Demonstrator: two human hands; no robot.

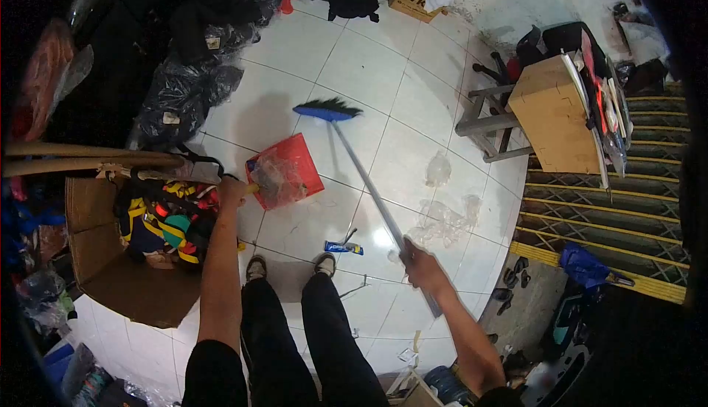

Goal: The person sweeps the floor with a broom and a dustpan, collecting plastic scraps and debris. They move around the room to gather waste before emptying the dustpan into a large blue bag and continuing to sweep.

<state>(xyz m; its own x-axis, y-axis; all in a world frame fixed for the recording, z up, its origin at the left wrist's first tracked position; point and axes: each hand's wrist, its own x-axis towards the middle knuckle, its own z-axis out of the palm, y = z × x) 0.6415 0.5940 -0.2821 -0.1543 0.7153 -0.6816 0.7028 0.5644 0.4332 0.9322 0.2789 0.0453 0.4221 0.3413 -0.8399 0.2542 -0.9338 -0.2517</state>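
Note:
My right hand (422,265) is wrapped around the grey pole of a broom (359,165). The broom's blue head with dark bristles is raised, its bristles facing away from me. My left hand (233,190) is closed on the short yellowish handle of a red dustpan (304,165). Crumpled clear plastic (276,178) lies in the dustpan. To the right on the white tiles are more clear plastic pieces (448,221) and a clear bag (438,169). A blue and yellow packet (344,248) lies in front of my shoes.
At left, an open cardboard box (92,252) holds colourful straps, close to my left arm. Black plastic bags (181,97) line the far left. A stool (490,123) with a carton (553,105) stands at right, beside a folding metal gate (605,230). Sandals (512,278) lie below the gate.

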